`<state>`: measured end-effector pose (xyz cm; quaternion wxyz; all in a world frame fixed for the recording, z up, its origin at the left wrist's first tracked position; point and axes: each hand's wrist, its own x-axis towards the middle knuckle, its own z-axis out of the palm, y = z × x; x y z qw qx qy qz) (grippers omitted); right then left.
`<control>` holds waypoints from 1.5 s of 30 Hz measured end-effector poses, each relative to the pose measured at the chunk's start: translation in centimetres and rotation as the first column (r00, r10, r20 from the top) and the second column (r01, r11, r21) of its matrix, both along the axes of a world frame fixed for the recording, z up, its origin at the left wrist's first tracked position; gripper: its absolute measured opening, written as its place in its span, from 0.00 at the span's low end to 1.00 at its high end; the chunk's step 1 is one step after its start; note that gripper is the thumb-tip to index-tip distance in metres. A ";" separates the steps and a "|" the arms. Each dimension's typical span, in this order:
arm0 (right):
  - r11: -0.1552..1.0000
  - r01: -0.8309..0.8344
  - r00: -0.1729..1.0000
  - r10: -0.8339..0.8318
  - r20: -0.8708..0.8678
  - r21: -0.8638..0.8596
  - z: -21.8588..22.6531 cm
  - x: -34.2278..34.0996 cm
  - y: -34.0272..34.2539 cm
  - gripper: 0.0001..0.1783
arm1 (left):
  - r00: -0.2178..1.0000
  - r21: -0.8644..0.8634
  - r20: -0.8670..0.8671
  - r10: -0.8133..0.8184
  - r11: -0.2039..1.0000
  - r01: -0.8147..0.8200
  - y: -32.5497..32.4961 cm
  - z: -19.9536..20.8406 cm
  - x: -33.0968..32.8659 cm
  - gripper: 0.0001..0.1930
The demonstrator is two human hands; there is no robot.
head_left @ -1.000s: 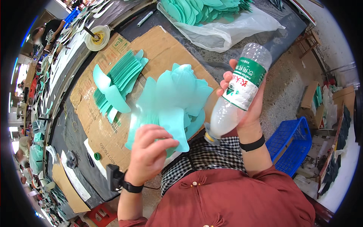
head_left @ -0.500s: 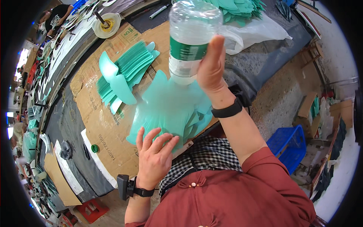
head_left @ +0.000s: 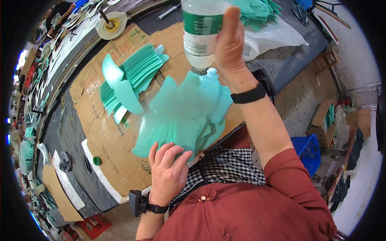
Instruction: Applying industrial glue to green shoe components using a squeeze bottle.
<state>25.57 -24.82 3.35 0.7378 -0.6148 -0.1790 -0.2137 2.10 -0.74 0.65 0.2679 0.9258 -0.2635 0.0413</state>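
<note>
My right hand (head_left: 230,46) is wrapped round a clear plastic bottle (head_left: 198,46) with a green label. The bottle is tipped neck down, just above the far edge of a fanned pile of translucent green cut sheets (head_left: 173,112). A glossy, wet-looking patch shows on the sheets beside the bottle's mouth. At the pile's near edge my left hand (head_left: 169,170) rests its fingertips on the sheets, fingers a little apart and holding nothing. Left of the pile lies a second stack of green pieces (head_left: 140,66), with one curved piece (head_left: 116,82) across it.
Brown cardboard (head_left: 102,136) covers the tabletop under the sheets. A small green cap (head_left: 96,160) sits at its left. Farther off are a round dish (head_left: 111,25), a marker (head_left: 169,12), more green pieces (head_left: 261,12) and a white plastic bag (head_left: 277,38). A blue crate (head_left: 307,154) stands at right.
My right hand has carried the bottle away from me, from over the sheets to their far edge. The left hand stays on the near edge. The whole view has shifted slightly.
</note>
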 end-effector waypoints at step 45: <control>0.982 0.148 0.987 -0.155 -0.044 -0.121 -0.3 -13.7 4.1 0.50 | 0.528 -0.432 -0.847 -0.062 0.659 -0.616 4.0 -0.1 -6.9 0.15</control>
